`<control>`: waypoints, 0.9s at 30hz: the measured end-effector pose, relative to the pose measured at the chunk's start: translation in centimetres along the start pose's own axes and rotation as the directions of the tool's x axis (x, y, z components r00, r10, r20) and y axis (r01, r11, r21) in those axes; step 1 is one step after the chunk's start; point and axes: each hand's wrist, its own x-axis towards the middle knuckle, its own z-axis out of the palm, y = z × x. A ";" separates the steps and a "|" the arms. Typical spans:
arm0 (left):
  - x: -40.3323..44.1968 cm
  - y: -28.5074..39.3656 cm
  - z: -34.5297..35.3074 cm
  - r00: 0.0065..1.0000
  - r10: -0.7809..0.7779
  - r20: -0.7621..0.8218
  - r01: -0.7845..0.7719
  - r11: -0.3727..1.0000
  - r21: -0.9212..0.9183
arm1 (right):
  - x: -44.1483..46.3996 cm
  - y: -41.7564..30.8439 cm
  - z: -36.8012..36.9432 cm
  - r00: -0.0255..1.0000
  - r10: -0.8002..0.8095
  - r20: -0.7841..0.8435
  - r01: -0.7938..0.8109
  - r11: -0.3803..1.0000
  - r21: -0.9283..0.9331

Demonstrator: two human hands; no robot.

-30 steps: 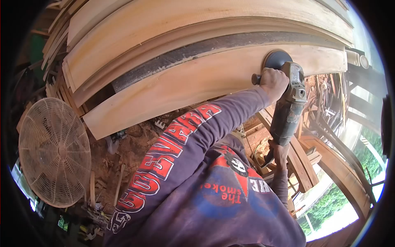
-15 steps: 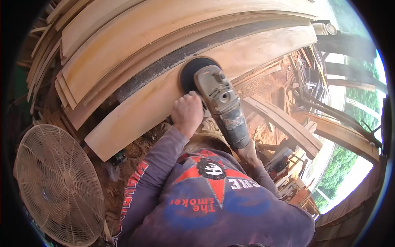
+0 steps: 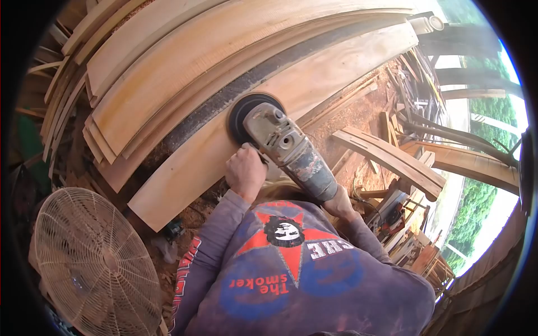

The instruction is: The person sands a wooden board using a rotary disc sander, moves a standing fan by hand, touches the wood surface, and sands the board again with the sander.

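Observation:
A dusty angle sander [image 3: 288, 143] lies across a long pale plank [image 3: 179, 187], its round black disc [image 3: 241, 120] against the plank's face. My left hand [image 3: 245, 171] is closed in a fist around the sander's side handle, just below the disc; the handle itself is mostly hidden by the fingers. At the rear end of the tool's body, my right hand [image 3: 339, 203] is wrapped round the grip, partly hidden by the tool. The plank rests along a dark, worn beam [image 3: 202, 112].
Stacked wide boards [image 3: 185, 67] lie beyond the beam. A round wire-guarded fan [image 3: 98, 263] stands at the lower left. To the right are a short thick timber [image 3: 392, 159], offcuts and sawdust on the ground [image 3: 367, 117].
The sander and both hands have shifted left along the plank, the disc with them. The whole view has also tilted and moved slightly. Both hands keep their grip.

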 end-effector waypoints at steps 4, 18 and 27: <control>3.1 5.0 1.5 0.994 0.104 0.044 -0.102 0.994 -0.051 | -0.6 -0.3 -3.5 0.977 0.199 -0.080 -0.190 0.975 0.113; 12.2 20.5 4.2 0.931 0.316 0.184 -0.327 0.944 0.031 | 2.0 5.9 -11.7 0.865 0.451 -0.217 -0.391 0.880 0.270; 16.7 32.2 5.7 0.906 0.347 0.243 -0.369 0.928 0.052 | 4.9 12.6 -20.9 0.867 0.434 -0.247 -0.344 0.878 0.334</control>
